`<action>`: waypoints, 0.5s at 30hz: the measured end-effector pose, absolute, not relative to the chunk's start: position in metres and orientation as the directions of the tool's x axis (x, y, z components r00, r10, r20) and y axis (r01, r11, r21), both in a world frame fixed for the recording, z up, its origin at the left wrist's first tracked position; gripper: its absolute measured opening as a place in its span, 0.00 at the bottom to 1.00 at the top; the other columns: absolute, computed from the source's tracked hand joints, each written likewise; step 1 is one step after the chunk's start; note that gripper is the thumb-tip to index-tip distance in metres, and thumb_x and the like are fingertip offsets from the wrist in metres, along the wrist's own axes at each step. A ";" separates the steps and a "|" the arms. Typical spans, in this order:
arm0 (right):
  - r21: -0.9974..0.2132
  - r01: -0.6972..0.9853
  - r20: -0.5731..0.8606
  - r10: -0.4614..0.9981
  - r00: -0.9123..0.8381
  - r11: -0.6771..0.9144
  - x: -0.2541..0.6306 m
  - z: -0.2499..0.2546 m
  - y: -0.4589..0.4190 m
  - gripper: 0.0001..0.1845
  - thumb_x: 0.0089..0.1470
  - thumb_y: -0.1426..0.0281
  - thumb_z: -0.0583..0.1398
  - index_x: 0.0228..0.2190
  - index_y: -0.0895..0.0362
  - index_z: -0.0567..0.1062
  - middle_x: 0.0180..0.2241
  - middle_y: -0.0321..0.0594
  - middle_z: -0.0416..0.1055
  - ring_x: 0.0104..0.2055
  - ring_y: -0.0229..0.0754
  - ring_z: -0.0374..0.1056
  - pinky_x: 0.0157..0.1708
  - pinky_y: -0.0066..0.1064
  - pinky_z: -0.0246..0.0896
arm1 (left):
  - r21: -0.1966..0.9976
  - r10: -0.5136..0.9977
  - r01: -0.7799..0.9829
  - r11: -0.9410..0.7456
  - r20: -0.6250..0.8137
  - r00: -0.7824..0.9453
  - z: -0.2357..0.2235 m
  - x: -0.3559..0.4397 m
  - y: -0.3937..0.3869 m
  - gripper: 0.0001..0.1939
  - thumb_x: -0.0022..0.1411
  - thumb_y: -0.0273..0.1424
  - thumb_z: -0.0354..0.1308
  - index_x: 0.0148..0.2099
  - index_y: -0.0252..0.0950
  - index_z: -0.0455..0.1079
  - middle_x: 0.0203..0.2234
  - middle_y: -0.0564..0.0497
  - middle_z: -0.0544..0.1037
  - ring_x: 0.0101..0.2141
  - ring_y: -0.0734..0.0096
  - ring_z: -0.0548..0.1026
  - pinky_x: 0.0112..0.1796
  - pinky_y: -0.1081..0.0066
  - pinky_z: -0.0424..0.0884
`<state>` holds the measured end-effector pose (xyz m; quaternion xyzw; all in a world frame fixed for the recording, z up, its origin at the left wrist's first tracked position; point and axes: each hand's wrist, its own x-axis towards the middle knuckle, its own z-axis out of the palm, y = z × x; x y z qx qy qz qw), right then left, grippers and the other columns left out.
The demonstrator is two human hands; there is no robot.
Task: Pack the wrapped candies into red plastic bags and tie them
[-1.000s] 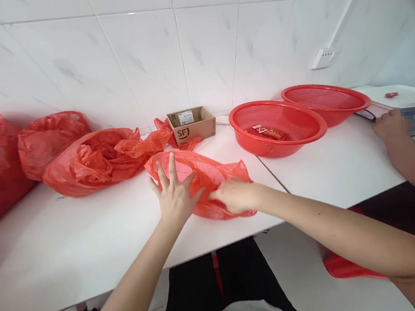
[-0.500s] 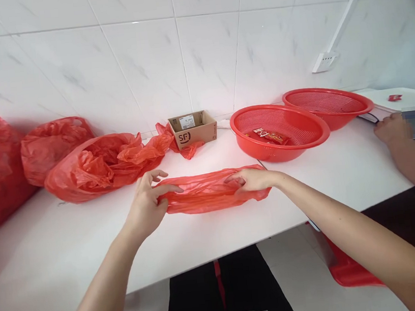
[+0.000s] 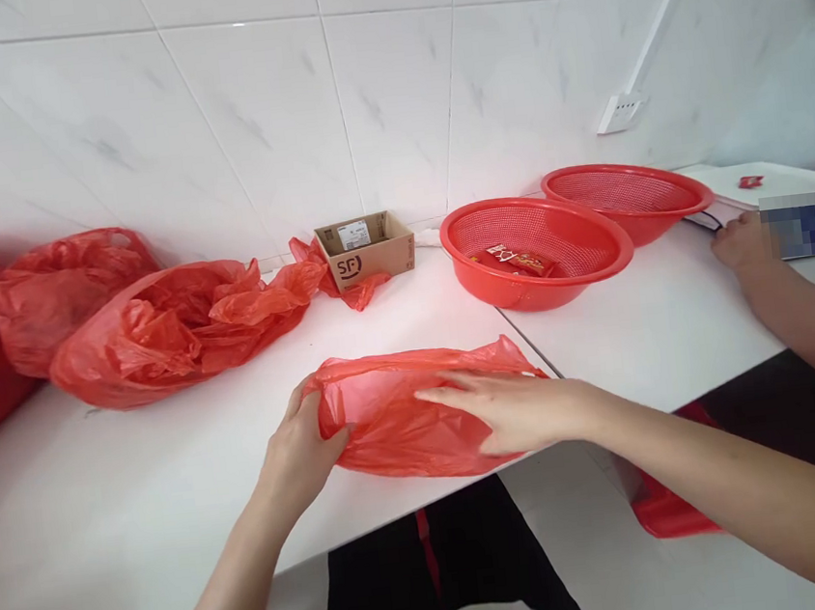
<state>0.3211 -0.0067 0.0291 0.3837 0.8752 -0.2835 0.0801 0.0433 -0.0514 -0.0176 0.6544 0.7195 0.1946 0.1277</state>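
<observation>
A thin red plastic bag (image 3: pixel 407 441) lies spread at the table's front edge, its mouth gaping toward me. My left hand (image 3: pixel 303 452) holds the bag's left end, thumb on the near side and fingertips partly hidden by the plastic. Inside the opening, my right hand (image 3: pixel 512 406) is open, with its fingers stretched out to the left over the plastic. Just beyond the bag, a red mesh basket (image 3: pixel 541 293) contains several red printed packets (image 3: pixel 520 262).
Stuffed red bags (image 3: pixel 164 340) line the left. A small cardboard box (image 3: pixel 374 260) stands by the wall. Behind the first basket is a second red basket (image 3: pixel 628 190). At right, another person's hand (image 3: pixel 743 241) rests near a blurred patch; a red stool (image 3: pixel 668 506) sits below.
The bag has gone from a narrow gathered strip to a wider, opened shape nearer to me. My right hand's fingers have spread inside it, and my left hand has closed on its end.
</observation>
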 end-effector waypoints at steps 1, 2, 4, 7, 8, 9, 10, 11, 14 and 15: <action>-0.527 0.647 -0.272 0.611 -0.743 0.552 0.328 0.042 -0.007 0.43 0.52 0.65 0.64 0.65 0.34 0.53 0.68 0.37 0.51 0.61 0.55 0.62 0.48 0.42 0.67 | 0.442 0.994 0.894 0.070 0.049 -0.102 -0.016 0.041 -0.054 0.22 0.60 0.39 0.52 0.55 0.36 0.67 0.64 0.42 0.61 0.46 0.54 0.77 0.41 0.60 0.75; -0.602 0.564 -0.152 0.613 -0.776 0.566 0.336 0.054 -0.004 0.36 0.56 0.62 0.61 0.63 0.35 0.57 0.65 0.35 0.56 0.60 0.51 0.63 0.51 0.40 0.66 | 0.446 0.996 0.893 0.062 0.029 -0.084 -0.014 0.038 -0.057 0.24 0.60 0.40 0.52 0.56 0.37 0.67 0.64 0.43 0.60 0.48 0.53 0.76 0.43 0.60 0.74; -0.632 0.492 0.089 0.687 -0.721 0.598 0.358 0.072 0.016 0.28 0.60 0.59 0.57 0.62 0.41 0.62 0.61 0.36 0.64 0.60 0.46 0.64 0.54 0.38 0.63 | 0.467 0.999 0.884 0.040 0.005 -0.048 -0.008 0.032 -0.065 0.26 0.60 0.42 0.53 0.59 0.42 0.66 0.64 0.46 0.60 0.52 0.52 0.74 0.47 0.59 0.73; -0.371 0.786 0.289 0.865 -0.409 0.495 0.396 0.068 0.061 0.31 0.58 0.60 0.59 0.61 0.51 0.63 0.61 0.45 0.63 0.61 0.52 0.61 0.57 0.45 0.59 | 0.512 0.999 0.858 0.044 -0.006 -0.047 -0.001 0.022 -0.077 0.27 0.60 0.47 0.53 0.60 0.49 0.66 0.63 0.50 0.63 0.56 0.51 0.70 0.52 0.56 0.71; -0.231 0.896 0.251 0.913 -0.322 0.380 0.407 0.060 0.073 0.33 0.54 0.61 0.62 0.60 0.55 0.65 0.60 0.50 0.64 0.60 0.58 0.61 0.56 0.49 0.58 | 0.527 0.999 0.849 0.037 -0.003 -0.041 -0.001 0.019 -0.081 0.26 0.60 0.48 0.53 0.59 0.50 0.68 0.62 0.51 0.63 0.57 0.50 0.69 0.54 0.55 0.69; -0.114 0.946 0.181 0.942 -0.281 0.304 0.416 0.051 0.081 0.33 0.53 0.63 0.63 0.59 0.58 0.66 0.58 0.53 0.66 0.58 0.61 0.64 0.54 0.51 0.59 | 0.540 1.000 0.841 0.024 -0.003 -0.026 -0.001 0.016 -0.085 0.25 0.60 0.49 0.53 0.59 0.51 0.69 0.63 0.52 0.64 0.58 0.50 0.68 0.56 0.54 0.67; -0.033 0.963 0.140 0.956 -0.260 0.267 0.421 0.043 0.085 0.29 0.55 0.66 0.61 0.58 0.59 0.68 0.56 0.53 0.68 0.56 0.61 0.66 0.52 0.51 0.60 | 0.550 1.000 0.835 0.004 -0.006 -0.001 -0.002 0.013 -0.088 0.25 0.60 0.49 0.53 0.58 0.53 0.69 0.63 0.53 0.63 0.59 0.49 0.66 0.57 0.53 0.66; 0.008 0.967 0.111 0.961 -0.255 0.256 0.423 0.036 0.083 0.26 0.57 0.68 0.58 0.57 0.59 0.69 0.55 0.52 0.70 0.54 0.60 0.68 0.51 0.51 0.61 | 0.556 1.000 0.831 -0.017 -0.006 0.025 -0.003 0.010 -0.091 0.24 0.60 0.49 0.54 0.58 0.55 0.70 0.64 0.54 0.63 0.60 0.49 0.65 0.58 0.52 0.64; -0.105 0.936 0.126 0.938 -0.323 0.337 0.411 0.032 0.059 0.24 0.59 0.70 0.53 0.57 0.52 0.68 0.55 0.43 0.71 0.53 0.53 0.69 0.49 0.44 0.63 | 0.572 0.998 0.817 -0.064 0.022 0.062 -0.006 0.006 -0.095 0.24 0.58 0.49 0.57 0.57 0.64 0.68 0.63 0.62 0.64 0.61 0.51 0.65 0.60 0.53 0.61; -0.194 0.904 0.104 0.925 -0.366 0.380 0.406 0.037 0.051 0.25 0.59 0.68 0.55 0.59 0.49 0.66 0.55 0.41 0.71 0.53 0.51 0.69 0.49 0.42 0.63 | 0.582 0.998 0.811 -0.055 0.037 0.041 -0.008 0.005 -0.095 0.24 0.57 0.49 0.58 0.57 0.66 0.67 0.62 0.64 0.66 0.60 0.53 0.66 0.60 0.55 0.62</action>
